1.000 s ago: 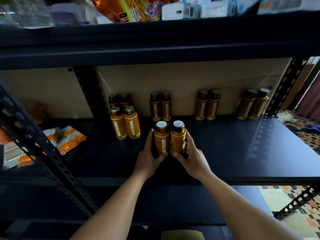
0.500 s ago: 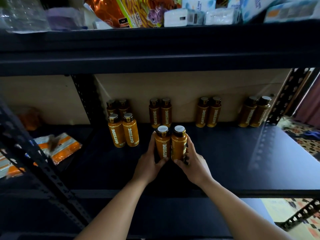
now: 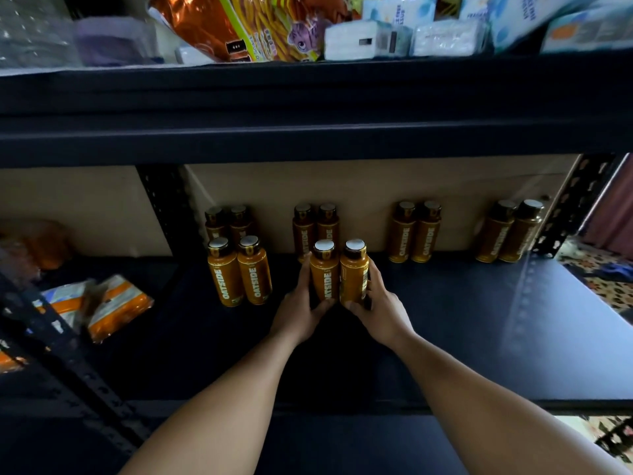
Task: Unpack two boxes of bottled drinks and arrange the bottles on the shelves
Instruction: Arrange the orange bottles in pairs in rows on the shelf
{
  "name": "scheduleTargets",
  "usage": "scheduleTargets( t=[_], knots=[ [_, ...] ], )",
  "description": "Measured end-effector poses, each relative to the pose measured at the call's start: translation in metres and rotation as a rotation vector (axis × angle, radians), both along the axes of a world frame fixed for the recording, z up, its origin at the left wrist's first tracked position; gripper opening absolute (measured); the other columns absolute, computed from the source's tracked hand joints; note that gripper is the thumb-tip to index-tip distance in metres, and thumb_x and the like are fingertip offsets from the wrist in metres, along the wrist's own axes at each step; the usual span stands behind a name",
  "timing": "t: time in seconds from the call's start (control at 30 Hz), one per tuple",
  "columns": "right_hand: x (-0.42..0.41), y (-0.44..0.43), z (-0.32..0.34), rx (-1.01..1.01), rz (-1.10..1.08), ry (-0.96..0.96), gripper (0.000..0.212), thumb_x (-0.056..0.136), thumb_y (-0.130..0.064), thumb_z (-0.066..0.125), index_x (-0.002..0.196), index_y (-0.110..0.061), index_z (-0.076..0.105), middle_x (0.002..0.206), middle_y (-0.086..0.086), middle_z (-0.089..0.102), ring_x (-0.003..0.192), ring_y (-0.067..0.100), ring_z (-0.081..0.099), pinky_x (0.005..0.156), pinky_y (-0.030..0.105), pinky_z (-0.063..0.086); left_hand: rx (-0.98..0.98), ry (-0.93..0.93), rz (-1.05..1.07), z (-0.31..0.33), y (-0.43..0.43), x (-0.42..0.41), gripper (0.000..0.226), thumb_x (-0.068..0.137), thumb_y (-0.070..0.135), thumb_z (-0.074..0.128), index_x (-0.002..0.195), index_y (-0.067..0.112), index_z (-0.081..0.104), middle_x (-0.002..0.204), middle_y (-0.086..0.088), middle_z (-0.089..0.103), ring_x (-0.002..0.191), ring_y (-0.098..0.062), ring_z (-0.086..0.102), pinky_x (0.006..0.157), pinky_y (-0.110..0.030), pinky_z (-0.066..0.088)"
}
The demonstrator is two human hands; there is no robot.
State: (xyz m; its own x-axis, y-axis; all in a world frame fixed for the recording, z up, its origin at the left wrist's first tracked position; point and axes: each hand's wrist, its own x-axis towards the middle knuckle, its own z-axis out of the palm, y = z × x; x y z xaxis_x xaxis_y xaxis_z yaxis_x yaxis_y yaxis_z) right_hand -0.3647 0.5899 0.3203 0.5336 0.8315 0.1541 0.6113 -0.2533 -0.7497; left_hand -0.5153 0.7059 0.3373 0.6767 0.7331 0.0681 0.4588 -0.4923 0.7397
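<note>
Two brown Oatside bottles stand upright side by side on the dark shelf (image 3: pixel 462 323). My left hand (image 3: pixel 299 308) is wrapped on the left bottle (image 3: pixel 324 275). My right hand (image 3: pixel 383 311) grips the right bottle (image 3: pixel 354 274). Directly behind them a pair of bottles (image 3: pixel 315 228) stands against the back board. More pairs stand along the back: far-left pair (image 3: pixel 227 222), middle-right pair (image 3: pixel 414 233), far-right pair (image 3: pixel 510 233). A front pair (image 3: pixel 239 272) stands left of my hands.
A black perforated upright (image 3: pixel 164 207) divides the shelf bays. Orange-and-white packets (image 3: pixel 116 305) lie in the left bay. The shelf above (image 3: pixel 308 108) holds snack bags and tissue packs. A patterned floor (image 3: pixel 603 269) shows at the right.
Both hands have slid the two held bottles farther back on the shelf, close to the pair at the back. The view has tilted slightly upward.
</note>
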Motion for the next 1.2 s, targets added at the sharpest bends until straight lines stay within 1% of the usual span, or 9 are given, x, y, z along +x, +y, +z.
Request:
scheduleTargets(
  t=[0.23,0.43,0.6,0.8,0.87,0.93,1.0,1.07,1.2],
  knots=[
    [0.000,-0.002,-0.005,0.026,0.010,0.016,0.100,0.094,-0.038,0.072,0.155,-0.060,-0.005,0.139,-0.013,0.063,0.119,0.016,0.064,0.087,0.029,0.047,-0.028,0.020,0.008,-0.010,0.002,-0.001,0.098,0.095,0.041,0.067,0.155,0.050,-0.010,0.156,0.004,0.045,0.139,-0.025,0.049,0.114,-0.051,0.040],
    [0.001,0.000,-0.006,0.056,-0.015,0.051,0.094,0.089,-0.039,0.078,0.154,-0.057,0.013,0.141,-0.015,0.060,0.128,0.012,0.059,0.103,0.039,0.051,-0.067,0.048,-0.022,-0.008,0.007,-0.001,0.095,0.096,0.036,0.067,0.158,0.043,-0.004,0.155,0.003,0.045,0.138,-0.023,0.049,0.114,-0.046,0.040],
    [0.000,0.005,-0.009,0.069,-0.052,0.031,0.089,0.086,-0.041,0.080,0.152,-0.056,0.021,0.138,-0.018,0.062,0.126,0.010,0.060,0.101,0.040,0.052,-0.105,0.063,-0.052,-0.008,0.013,-0.002,0.092,0.096,0.036,0.066,0.160,0.042,-0.001,0.157,0.004,0.043,0.141,-0.022,0.045,0.114,-0.042,0.038],
    [0.000,0.004,-0.011,0.073,-0.064,0.027,0.082,0.087,-0.043,0.079,0.150,-0.052,0.027,0.136,-0.019,0.062,0.124,0.009,0.058,0.096,0.033,0.049,-0.128,0.118,-0.101,-0.005,0.023,-0.003,0.089,0.098,0.037,0.064,0.160,0.039,0.001,0.159,0.004,0.039,0.144,-0.022,0.040,0.113,-0.039,0.033],
    [0.000,0.004,-0.011,0.073,-0.060,0.023,0.084,0.087,-0.044,0.078,0.151,-0.053,0.025,0.140,-0.019,0.059,0.127,0.010,0.057,0.097,0.033,0.049,-0.131,0.114,-0.110,-0.005,0.024,-0.004,0.089,0.097,0.039,0.064,0.159,0.041,0.000,0.161,0.004,0.037,0.146,-0.023,0.038,0.114,-0.041,0.032],
    [-0.001,0.003,-0.009,0.064,-0.054,0.016,0.094,0.086,-0.049,0.078,0.155,-0.054,0.014,0.150,-0.017,0.051,0.133,0.013,0.054,0.102,0.040,0.050,-0.134,0.070,-0.093,-0.006,0.022,-0.005,0.094,0.095,0.041,0.067,0.159,0.042,-0.002,0.161,0.005,0.035,0.147,-0.021,0.036,0.114,-0.041,0.032],
    [0.001,0.001,-0.009,0.061,-0.035,0.032,0.106,0.086,-0.047,0.078,0.157,-0.053,-0.001,0.159,-0.016,0.041,0.139,0.013,0.049,0.105,0.042,0.049,-0.108,-0.019,-0.059,-0.006,0.017,-0.008,0.104,0.090,0.043,0.073,0.159,0.046,-0.005,0.162,0.008,0.034,0.146,-0.013,0.032,0.113,-0.038,0.031],
    [0.002,-0.002,-0.008,0.061,-0.012,0.049,0.109,0.090,-0.040,0.076,0.156,-0.054,-0.010,0.159,-0.017,0.041,0.138,0.013,0.050,0.103,0.035,0.048,-0.057,-0.074,-0.043,-0.005,0.011,-0.009,0.111,0.088,0.041,0.076,0.157,0.049,-0.010,0.162,0.010,0.032,0.141,-0.003,0.029,0.110,-0.033,0.028],
    [0.002,-0.003,-0.008,0.068,0.014,0.034,0.104,0.096,-0.033,0.071,0.154,-0.060,-0.011,0.152,-0.013,0.053,0.132,0.014,0.056,0.098,0.032,0.048,0.008,-0.067,-0.033,-0.004,0.005,-0.010,0.105,0.093,0.043,0.069,0.146,0.059,-0.020,0.164,0.008,0.030,0.146,-0.017,0.035,0.115,-0.039,0.030]
  ],
)
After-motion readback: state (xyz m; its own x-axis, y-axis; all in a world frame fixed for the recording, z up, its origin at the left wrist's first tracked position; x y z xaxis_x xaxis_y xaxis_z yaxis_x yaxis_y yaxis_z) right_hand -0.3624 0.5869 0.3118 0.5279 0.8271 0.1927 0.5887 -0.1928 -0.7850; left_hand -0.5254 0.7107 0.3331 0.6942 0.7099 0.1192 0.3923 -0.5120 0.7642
